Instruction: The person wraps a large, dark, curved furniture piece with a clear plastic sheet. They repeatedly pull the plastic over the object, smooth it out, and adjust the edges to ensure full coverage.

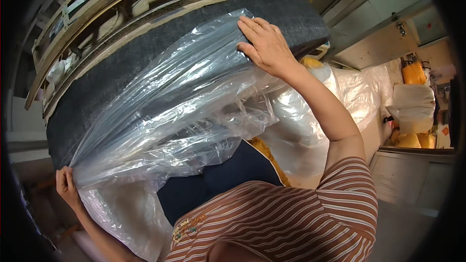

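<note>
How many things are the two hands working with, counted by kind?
Large dark grey fabric-covered panel: 1
Clear plastic sheet: 1
Hands gripping or pressing the sheet: 2, left hand and right hand
Total: 4

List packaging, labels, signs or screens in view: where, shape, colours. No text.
Clear plastic film wrap: draped over the dark grey upholstered panel, crinkled, held by both hands.
White stuffed sacks: far right, rounded, stacked.
Yellow-orange bags: right, above and below the sacks, bulging.
Small red sign: upper-right wall, too small to make out.
No screens.
</note>
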Action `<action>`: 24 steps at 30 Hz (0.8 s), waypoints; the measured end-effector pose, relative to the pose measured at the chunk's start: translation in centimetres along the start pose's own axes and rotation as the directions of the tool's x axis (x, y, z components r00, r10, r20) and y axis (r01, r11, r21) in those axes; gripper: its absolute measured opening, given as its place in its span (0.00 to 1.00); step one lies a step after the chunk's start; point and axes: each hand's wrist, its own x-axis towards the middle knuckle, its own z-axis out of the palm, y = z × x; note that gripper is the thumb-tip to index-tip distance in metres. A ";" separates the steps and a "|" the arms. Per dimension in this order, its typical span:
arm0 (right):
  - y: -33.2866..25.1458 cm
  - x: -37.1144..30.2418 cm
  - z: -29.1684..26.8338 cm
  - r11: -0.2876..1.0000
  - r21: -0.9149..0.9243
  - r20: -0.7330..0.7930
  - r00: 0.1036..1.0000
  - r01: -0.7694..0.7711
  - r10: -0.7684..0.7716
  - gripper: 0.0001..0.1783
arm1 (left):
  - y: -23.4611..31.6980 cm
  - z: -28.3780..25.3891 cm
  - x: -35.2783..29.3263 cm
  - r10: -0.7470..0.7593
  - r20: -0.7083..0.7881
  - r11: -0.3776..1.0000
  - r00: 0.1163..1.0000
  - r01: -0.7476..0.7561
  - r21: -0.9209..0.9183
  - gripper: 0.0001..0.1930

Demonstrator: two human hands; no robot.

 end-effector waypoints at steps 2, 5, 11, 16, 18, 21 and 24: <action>-0.6 0.4 0.8 0.999 -0.023 -0.037 0.998 0.044 -0.045 0.28 | 1.7 0.4 -1.0 0.045 -0.090 0.999 0.995 -0.043 0.023 0.05; -2.1 -0.9 0.7 0.986 -0.022 0.028 0.986 0.163 -0.162 0.27 | 1.6 0.6 -3.3 0.158 -0.298 0.985 0.941 -0.128 0.117 0.05; -2.3 -0.2 0.4 0.977 0.121 0.081 0.979 0.176 -0.186 0.25 | -2.2 3.0 -4.2 -0.184 -0.237 0.983 0.954 0.180 -0.036 0.07; -2.4 1.6 0.9 0.996 0.042 0.058 0.995 0.081 -0.083 0.26 | -1.9 3.8 -4.0 -0.163 -0.255 0.986 0.953 0.144 -0.089 0.06; -2.3 1.9 1.3 0.994 -0.010 0.039 0.993 0.111 -0.111 0.26 | -1.6 3.6 -4.3 -0.144 -0.241 0.989 0.960 0.136 -0.049 0.06; -2.0 2.9 1.6 0.988 -0.043 -0.001 0.988 0.151 -0.152 0.24 | -0.4 3.2 -5.1 -0.166 -0.224 0.986 0.960 0.161 -0.042 0.06; -2.3 4.2 1.5 0.986 -0.069 -0.037 0.987 0.154 -0.157 0.22 | 0.0 2.9 -6.1 -0.165 -0.250 0.986 0.954 0.159 -0.045 0.05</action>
